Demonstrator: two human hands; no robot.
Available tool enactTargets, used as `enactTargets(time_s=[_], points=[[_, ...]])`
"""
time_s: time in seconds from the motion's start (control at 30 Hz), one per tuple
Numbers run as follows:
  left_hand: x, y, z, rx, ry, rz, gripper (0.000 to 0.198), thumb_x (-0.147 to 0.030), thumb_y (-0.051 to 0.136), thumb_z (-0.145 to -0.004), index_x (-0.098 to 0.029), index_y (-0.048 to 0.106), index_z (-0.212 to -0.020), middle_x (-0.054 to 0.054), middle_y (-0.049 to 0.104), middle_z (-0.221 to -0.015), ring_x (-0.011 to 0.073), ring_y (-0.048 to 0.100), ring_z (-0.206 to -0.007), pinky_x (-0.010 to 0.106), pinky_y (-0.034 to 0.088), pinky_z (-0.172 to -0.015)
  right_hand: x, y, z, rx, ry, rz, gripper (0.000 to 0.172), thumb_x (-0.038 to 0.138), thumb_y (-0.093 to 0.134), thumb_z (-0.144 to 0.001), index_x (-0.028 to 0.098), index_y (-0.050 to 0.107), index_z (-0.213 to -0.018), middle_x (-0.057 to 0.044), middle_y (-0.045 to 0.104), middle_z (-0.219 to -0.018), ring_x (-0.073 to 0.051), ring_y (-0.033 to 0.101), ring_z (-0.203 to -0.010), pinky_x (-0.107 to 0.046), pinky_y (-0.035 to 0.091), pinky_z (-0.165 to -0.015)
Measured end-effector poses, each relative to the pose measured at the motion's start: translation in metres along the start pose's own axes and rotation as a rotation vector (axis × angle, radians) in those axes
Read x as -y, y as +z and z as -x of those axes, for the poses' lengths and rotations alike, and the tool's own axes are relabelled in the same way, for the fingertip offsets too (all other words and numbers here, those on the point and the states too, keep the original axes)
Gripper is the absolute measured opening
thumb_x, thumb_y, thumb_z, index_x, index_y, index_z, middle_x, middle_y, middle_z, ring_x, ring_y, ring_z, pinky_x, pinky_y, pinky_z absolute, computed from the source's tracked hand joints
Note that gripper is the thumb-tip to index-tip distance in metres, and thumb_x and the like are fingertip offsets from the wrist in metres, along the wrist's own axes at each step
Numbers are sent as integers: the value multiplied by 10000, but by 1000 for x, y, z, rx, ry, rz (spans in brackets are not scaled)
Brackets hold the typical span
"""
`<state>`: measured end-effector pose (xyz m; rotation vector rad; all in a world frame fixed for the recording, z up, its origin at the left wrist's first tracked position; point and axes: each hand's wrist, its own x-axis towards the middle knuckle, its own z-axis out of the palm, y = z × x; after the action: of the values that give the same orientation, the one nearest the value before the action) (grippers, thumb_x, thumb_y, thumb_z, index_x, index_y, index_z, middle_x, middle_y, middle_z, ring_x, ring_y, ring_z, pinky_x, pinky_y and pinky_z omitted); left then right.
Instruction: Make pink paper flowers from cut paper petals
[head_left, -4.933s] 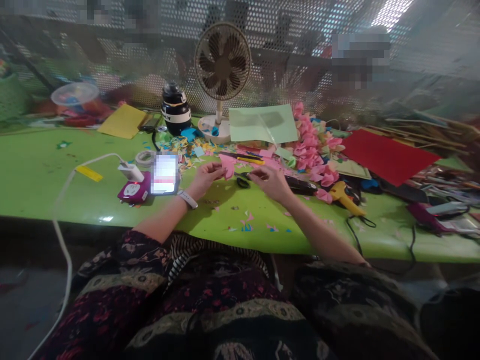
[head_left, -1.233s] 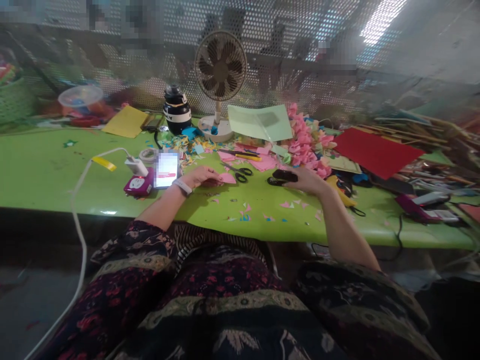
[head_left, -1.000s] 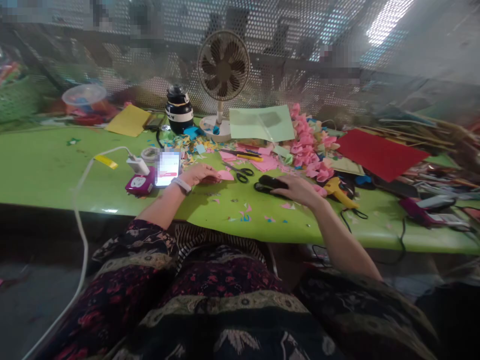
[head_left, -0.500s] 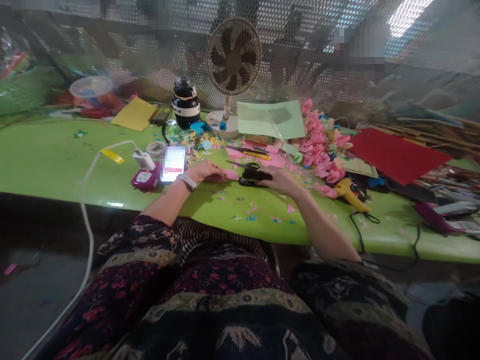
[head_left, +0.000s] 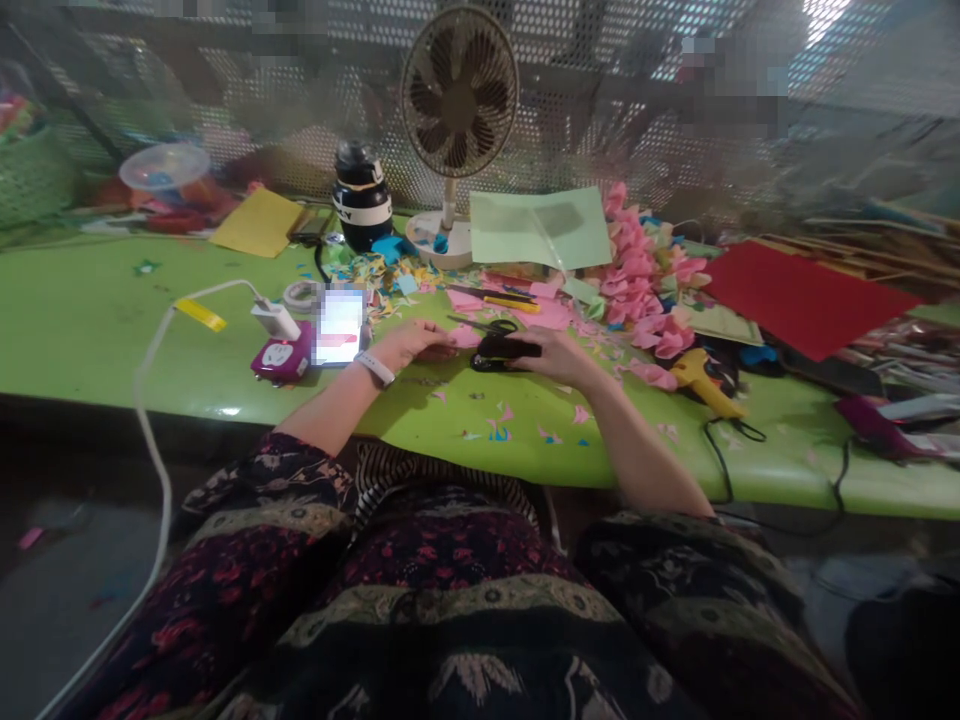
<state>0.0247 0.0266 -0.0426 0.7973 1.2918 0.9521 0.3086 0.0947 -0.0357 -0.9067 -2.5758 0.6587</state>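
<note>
My left hand (head_left: 409, 343) pinches a small piece of pink paper (head_left: 463, 338) between thumb and fingers, just above the green table (head_left: 420, 415). To its right, my right hand (head_left: 555, 355) is closed around a black stapler (head_left: 499, 352), whose front end points left and comes close to the pink paper; whether they touch I cannot tell. A pair of black scissors (head_left: 496, 326) lies right behind the stapler. Beyond it is a yellow-and-black cutter knife (head_left: 510, 303) on more pink paper (head_left: 553, 314).
A phone (head_left: 339, 330), a purple socket block (head_left: 281, 358), a black bottle (head_left: 363, 205) and a fan (head_left: 459, 95) stand left and behind. Pink paper flowers (head_left: 637, 270), a yellow glue gun (head_left: 705, 383) and red paper (head_left: 810, 298) lie right. Paper scraps (head_left: 501, 430) litter the front.
The view has shifted slightly. The pink paper between my left fingers shows less and sits nearer the stapler's front end. Both hands keep their holds.
</note>
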Motion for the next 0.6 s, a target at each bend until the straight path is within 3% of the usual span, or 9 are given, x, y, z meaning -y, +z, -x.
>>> enactTargets(time_s=[0.2,0.33,0.6], points=[[3,8,4,49,-20,-3,119,-109,870,-751,-104,754,-780,93,788,-817,134,739,-739,329,614,-889,1,2,-3,-11,-13,-20,418,352,779,-823,302,764,-1238,-55,771,-1196,-279,715,-1094,-430,551,-982],[6,15,6,107,-71,-46,148,-128,908,-692,-125,769,-743,82,779,-758,133,721,-670,311,621,-802,3,3,-2,-20,-31,-26,412,346,763,-835,303,761,-1245,-57,777,-1180,-289,715,-1093,-437,548,-987],[8,18,6,147,-92,-90,175,-173,934,-664,-125,776,-724,91,771,-738,134,712,-647,293,607,-771,6,4,-1,-9,-47,-40,411,365,744,-847,315,756,-1255,-48,772,-1212,-288,709,-1123,-446,534,-1026]])
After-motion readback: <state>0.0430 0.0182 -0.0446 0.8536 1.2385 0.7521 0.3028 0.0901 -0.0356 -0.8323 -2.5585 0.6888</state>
